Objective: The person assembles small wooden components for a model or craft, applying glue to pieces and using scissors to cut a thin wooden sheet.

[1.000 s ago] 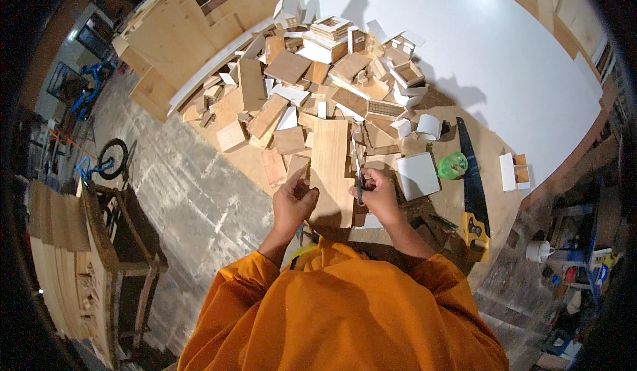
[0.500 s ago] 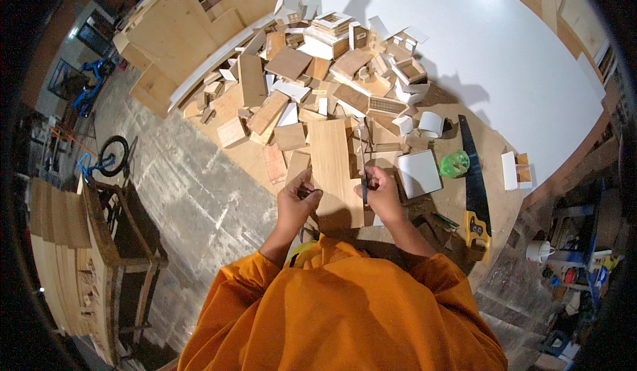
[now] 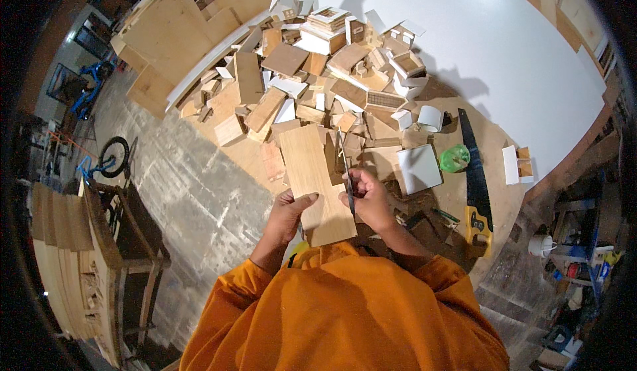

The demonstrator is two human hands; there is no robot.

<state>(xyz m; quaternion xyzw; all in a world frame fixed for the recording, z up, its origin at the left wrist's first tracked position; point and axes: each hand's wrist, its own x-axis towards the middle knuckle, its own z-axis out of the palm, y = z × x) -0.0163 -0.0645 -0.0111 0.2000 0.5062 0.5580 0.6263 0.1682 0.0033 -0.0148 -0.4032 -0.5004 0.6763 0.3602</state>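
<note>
While left hand (image 3: 286,213) grips wooden board (image 3: 308,162), right hand (image 3: 373,202) clasps slim tool (image 3: 350,195) alongside; handsaw (image 3: 473,162) lies near right edge of tabletop (image 3: 501,202).

At centre, the wooden board (image 3: 310,165) hides most fingers of the left hand (image 3: 285,216); the slim dark tool (image 3: 350,195) is too small to identify. The lower edge crops the orange garment (image 3: 345,311), the top edge the white panel (image 3: 511,33).

Swung the wooden board (image 3: 313,172), top end leftward and lower end nearer the body, laid the left hand's (image 3: 285,216) thumb farther across its face, and brought the right hand (image 3: 371,204) and slim tool (image 3: 349,184) leftward.
</note>
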